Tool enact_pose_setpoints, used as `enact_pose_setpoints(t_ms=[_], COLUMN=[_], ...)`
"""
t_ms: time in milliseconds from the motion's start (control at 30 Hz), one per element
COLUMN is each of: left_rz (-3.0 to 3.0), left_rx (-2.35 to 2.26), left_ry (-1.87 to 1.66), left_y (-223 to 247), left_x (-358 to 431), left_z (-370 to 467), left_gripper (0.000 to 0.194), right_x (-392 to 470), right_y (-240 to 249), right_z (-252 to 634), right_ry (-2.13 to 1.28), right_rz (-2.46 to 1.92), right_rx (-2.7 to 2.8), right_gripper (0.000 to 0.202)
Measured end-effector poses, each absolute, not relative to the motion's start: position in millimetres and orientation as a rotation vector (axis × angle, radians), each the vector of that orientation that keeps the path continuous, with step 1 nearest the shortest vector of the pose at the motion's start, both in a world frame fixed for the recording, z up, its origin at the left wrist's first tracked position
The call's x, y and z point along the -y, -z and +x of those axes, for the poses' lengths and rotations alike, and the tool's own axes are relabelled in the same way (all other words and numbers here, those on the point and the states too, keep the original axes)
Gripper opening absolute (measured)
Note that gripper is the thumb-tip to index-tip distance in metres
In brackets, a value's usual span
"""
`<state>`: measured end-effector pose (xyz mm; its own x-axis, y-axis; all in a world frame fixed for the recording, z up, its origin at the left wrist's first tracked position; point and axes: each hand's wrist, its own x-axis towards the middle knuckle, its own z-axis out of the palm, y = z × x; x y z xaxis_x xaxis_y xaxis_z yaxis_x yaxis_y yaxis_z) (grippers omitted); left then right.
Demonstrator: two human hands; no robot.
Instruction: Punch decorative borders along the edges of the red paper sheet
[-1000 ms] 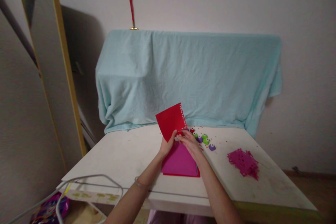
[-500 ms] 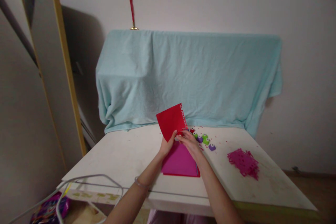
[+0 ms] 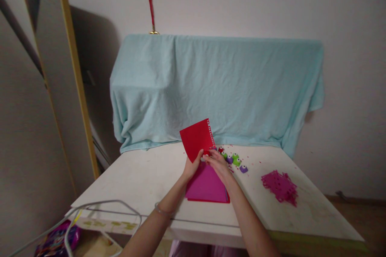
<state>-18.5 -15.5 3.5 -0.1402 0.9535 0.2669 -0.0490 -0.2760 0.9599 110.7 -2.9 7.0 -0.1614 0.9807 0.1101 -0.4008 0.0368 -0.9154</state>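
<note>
In the head view, my left hand (image 3: 193,164) is closed on the lower part of a red sheet of paper (image 3: 197,138), thumb on top. The sheet stands tilted, and its right edge has a row of punched holes and notches. My right hand (image 3: 218,162) has its fingers closed round a small red paper punch (image 3: 206,153) at the sheet's lower right corner; fingers partly hide the punch. Under both hands lies a stack of magenta and red paper (image 3: 206,184). Several small red, green and purple punches (image 3: 237,162) with white tops sit beyond my right hand.
A heap of cut-up magenta paper (image 3: 280,186) lies at the right of the white table (image 3: 135,180). Tiny paper bits are scattered round the punches. A light blue cloth (image 3: 217,88) drapes behind. At the left stand a framed mirror (image 3: 54,68) and a grey metal tube frame (image 3: 114,201).
</note>
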Motion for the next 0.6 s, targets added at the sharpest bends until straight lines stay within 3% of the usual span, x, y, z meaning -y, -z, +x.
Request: enact_pose_setpoints(t_ms=[600], left_rz=[1.263], left_rx=[-1.123], left_ry=[-1.566], left_y=[-9.2], left_x=[17.5], left_z=[-16.8], left_gripper=[0.051], right_x=[1.5], right_y=[-4.8], right_z=[111.6], right_ry=[-1.450], right_rz=[-0.738], right_rx=[1.047], right_gripper=[0.034])
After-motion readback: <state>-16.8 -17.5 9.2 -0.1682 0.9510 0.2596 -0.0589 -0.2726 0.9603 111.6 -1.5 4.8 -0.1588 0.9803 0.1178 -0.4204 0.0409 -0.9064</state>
